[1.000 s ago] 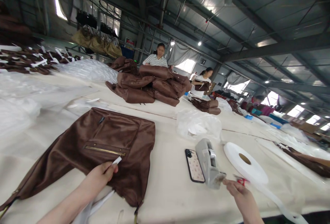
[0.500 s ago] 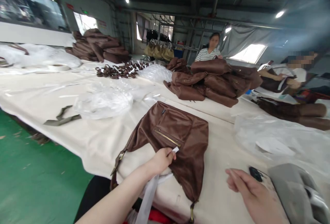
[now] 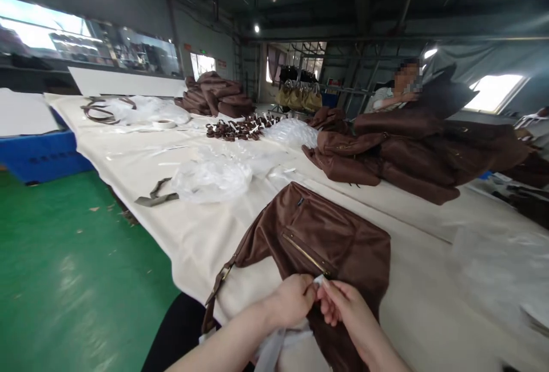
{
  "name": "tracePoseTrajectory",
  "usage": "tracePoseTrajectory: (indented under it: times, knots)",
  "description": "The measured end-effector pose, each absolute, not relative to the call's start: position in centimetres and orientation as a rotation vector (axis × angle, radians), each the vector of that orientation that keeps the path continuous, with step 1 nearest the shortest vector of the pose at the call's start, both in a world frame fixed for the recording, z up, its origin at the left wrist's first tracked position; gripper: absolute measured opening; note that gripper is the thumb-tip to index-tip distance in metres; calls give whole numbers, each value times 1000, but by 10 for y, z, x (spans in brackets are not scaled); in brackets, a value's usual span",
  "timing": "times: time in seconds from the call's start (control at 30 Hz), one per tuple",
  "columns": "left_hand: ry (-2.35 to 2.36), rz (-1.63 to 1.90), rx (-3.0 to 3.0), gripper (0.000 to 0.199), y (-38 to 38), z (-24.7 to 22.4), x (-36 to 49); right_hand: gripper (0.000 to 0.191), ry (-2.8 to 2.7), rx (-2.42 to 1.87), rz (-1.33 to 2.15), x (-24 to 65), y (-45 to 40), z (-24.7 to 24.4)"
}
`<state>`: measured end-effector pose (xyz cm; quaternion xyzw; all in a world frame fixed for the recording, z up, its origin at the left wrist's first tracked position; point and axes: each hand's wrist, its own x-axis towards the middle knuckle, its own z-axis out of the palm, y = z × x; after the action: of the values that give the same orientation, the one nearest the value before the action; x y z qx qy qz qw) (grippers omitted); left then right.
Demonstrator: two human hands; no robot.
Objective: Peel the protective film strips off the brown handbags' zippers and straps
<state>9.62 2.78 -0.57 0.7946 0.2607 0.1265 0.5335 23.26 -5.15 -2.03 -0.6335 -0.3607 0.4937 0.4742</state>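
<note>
In the head view, your left hand point(image 3: 295, 300) and right hand point(image 3: 343, 303) meet, fingertips pinching a small white strip point(image 3: 319, 280) at the gold zipper point(image 3: 305, 254); the brown bag point(image 3: 319, 229) lies flat on the worktop point(image 3: 201, 235) beneath them; brown bags point(image 3: 412, 155) sit piled beyond.

Bare tabletop point(image 3: 416, 309) opens to the right of the brown bag point(image 3: 343, 223), up to filmy plastic point(image 3: 493, 263); heaped bags point(image 3: 412, 155) block the way beyond, crumpled wrap point(image 3: 214, 180) the far left.
</note>
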Motion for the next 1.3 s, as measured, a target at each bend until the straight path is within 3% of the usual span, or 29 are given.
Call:
tracePoseTrajectory:
  times: [0.47, 0.67, 0.9, 1.1, 1.3]
  knots:
    - [654, 283, 2030, 26, 29, -11, 97, 36, -869, -1444, 1059, 235, -63, -5]
    - [659, 266, 2038, 25, 28, -9, 97, 38, -878, -1594, 1173, 235, -59, -9]
    - [658, 227, 1955, 27, 28, -12, 98, 27, -904, -1771, 1134, 233, -57, -9]
    - [771, 285, 1516, 34, 26, -12, 110, 23, -943, -1721, 1177, 239, -63, -9]
    - [699, -9, 1210, 27, 26, 3, 107, 31, -905, -1589, 1351, 246, -68, -8]
